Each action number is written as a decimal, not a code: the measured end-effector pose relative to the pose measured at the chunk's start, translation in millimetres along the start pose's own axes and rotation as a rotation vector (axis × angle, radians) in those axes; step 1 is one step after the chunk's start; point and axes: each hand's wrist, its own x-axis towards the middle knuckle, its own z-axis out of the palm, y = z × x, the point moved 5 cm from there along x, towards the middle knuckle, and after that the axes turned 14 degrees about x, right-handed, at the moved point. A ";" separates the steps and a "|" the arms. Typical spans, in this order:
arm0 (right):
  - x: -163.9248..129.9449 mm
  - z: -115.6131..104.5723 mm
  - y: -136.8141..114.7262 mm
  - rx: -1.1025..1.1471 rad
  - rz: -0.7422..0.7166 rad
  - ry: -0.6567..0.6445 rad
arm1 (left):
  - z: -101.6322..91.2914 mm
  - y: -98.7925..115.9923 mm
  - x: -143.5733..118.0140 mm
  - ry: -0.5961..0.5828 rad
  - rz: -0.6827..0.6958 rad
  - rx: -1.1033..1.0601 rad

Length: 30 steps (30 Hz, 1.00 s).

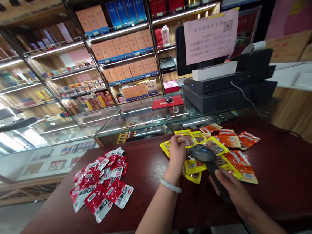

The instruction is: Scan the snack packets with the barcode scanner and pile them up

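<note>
My right hand (231, 187) is wrapped round the handle of a black barcode scanner (203, 153), its head over a pile of yellow snack packets (216, 145). At the left side of that pile, my left hand (177, 150) has its fingers curled in a pinch on a yellow packet; the fingertips are partly hidden. A pale bangle (170, 186) circles the left wrist. Orange snack packets (232, 140) lie just right of the yellow ones, partly under them. Farther left on the table rests a separate heap of red and white snack packets (103, 178).
The packets lie on a dark red wooden table (151, 207). Behind it stands a glass counter (141, 114) with a mouse on a red mat (157, 103). A black checkout terminal (209, 89), bearing a pink sign (211, 36), is at the right. Stocked shelves (127, 60) line the wall.
</note>
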 end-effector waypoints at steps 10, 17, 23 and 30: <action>-6.2 -5.9 10.1 -0.138 0.063 -0.064 | -131.6 -48.0 -100.9 0.168 0.035 0.509; -23.5 46.3 43.9 -0.170 0.216 -0.214 | -253.4 -93.0 -166.5 0.359 -0.330 1.209; -29.6 81.0 78.6 -0.201 0.276 -0.464 | -272.3 -99.9 -166.2 0.356 -0.538 1.365; -25.1 104.3 75.1 -0.383 0.180 -0.616 | -254.4 -95.6 -142.6 0.224 -0.471 1.349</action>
